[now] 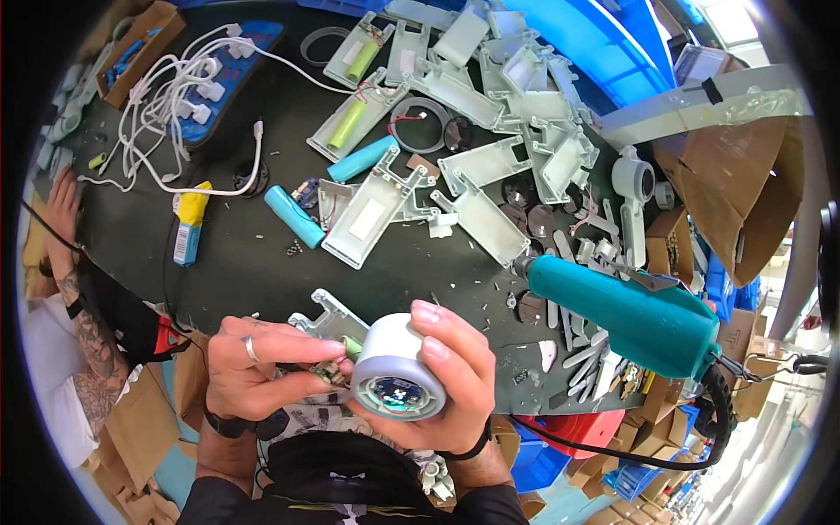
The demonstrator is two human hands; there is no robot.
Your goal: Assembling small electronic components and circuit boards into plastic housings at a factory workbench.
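Cupping a white round drum [392, 337] in the right hand [464, 372], at the near edge of the dark surface [236, 276], with the round circuit board [395, 394] exposed and facing the body. Pinching, apparently, a small circuit board [331, 374] in the left hand [254, 372], just beside the drum and close to a green battery [352, 346] and a pale shell [337, 320]. Cannot tell, past the fingers, whether joined to the drum. Could strain any hidden wire or joint by tugging or twisting the small board. Could short the battery by pressing bare contacts against it. Could scratch the round board by letting a fingertip slide inside the rim. Could drop the drum by loosening the grip on such a smooth, curved wall. Might bump the teal screwdriver [626, 315] by swinging wide to the right.
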